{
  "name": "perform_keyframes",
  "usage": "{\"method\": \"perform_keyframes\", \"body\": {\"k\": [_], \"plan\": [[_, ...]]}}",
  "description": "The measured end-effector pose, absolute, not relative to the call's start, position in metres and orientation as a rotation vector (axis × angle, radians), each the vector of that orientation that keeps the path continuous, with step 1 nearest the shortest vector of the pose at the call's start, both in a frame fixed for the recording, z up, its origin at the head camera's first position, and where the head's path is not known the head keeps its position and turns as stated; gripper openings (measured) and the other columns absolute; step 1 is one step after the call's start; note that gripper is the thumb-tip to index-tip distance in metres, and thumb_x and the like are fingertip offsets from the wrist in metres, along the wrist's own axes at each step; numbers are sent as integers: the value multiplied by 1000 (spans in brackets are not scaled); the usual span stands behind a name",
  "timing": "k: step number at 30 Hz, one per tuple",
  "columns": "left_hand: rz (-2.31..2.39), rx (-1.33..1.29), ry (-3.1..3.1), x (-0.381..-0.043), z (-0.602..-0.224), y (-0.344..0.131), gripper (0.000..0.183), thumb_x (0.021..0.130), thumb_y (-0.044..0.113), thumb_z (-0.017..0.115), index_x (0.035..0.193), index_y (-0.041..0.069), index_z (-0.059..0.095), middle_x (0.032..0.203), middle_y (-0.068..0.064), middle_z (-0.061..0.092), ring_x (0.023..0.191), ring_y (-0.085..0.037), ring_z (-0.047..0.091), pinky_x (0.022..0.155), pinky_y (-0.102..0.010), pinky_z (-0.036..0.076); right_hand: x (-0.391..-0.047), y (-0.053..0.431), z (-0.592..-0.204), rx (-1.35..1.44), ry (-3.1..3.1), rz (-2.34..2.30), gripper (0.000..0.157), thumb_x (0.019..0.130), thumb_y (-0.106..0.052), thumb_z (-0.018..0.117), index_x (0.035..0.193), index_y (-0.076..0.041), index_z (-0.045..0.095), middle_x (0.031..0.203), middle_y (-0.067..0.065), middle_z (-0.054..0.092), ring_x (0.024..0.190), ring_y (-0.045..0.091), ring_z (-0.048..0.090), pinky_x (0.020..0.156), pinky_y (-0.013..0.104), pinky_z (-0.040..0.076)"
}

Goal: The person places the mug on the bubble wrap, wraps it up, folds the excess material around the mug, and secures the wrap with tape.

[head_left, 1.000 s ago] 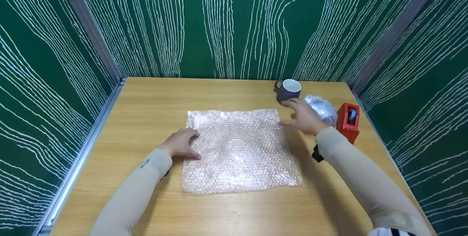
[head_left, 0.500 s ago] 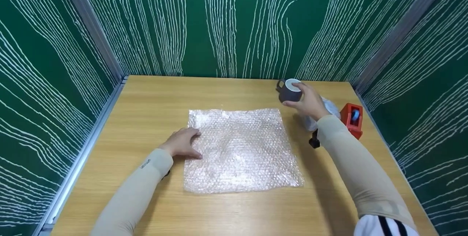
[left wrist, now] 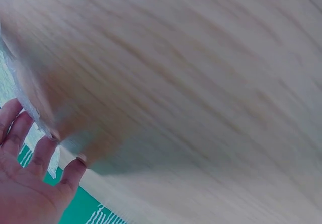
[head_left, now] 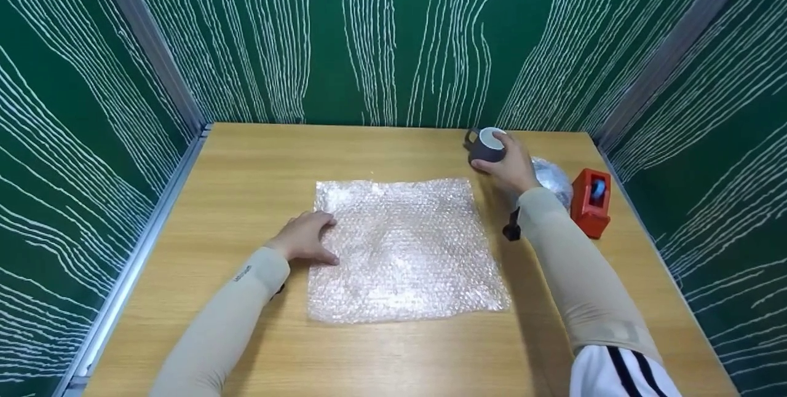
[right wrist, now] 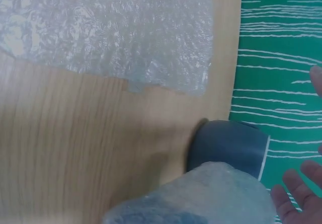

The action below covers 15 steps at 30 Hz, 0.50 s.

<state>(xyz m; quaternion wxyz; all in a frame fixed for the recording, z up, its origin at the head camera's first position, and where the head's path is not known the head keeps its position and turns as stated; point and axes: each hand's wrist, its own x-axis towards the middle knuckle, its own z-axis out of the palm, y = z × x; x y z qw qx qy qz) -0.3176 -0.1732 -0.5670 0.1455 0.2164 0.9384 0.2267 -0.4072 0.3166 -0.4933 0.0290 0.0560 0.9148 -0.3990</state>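
Note:
Below my hands a square sheet of bubble wrap lies flat on the wooden table. My left hand rests at its left edge, thumb and fingers spread; the left wrist view shows fingertips along the sheet's edge. At the back right stands a dark grey mug with a white inside, upright, handle to the left. My right hand reaches over the mug, fingertips at the rim and thumb by the near side. In the right wrist view those fingers are spread, apart from the mug's wall.
A rounded bundle in clear plastic sits right of the mug, partly behind my right hand. Beside it stands a red tape dispenser with a blue roll. Green walls with white lines enclose the table at the back and sides.
My right hand has moved from beside the bubble wrap's upper right corner to the mug, up and slightly right. The left hand, sheet and mug stay in place.

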Motion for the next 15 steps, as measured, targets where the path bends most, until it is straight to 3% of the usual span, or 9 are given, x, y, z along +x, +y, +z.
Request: {"method": "perform_keyframes", "body": {"k": [5,11,15], "plan": [[660,612,2708,-317,-567,-174,94,74,50,98,150,9,60,161,-15,57,149,-41,50,127,-63,34,-415,315,-500,199,2779,-1264,99,96,-45,84,174,-25,27,182,18,16,166,42,23,133,66,23],[662,599,2695,-319,-569,-175,94,76,51,98,152,10,59,163,-14,54,152,-40,46,130,-63,31,-426,313,-509,113,2793,-1284,99,98,-38,83,173,-12,24,177,25,25,161,45,34,132,62,31],[663,592,2689,-320,-571,-175,94,76,51,97,152,11,59,162,-12,55,152,-39,47,130,-61,31,-432,311,-513,127,2781,-1280,100,99,-33,80,174,-7,19,177,27,25,162,45,32,133,59,29]]}}
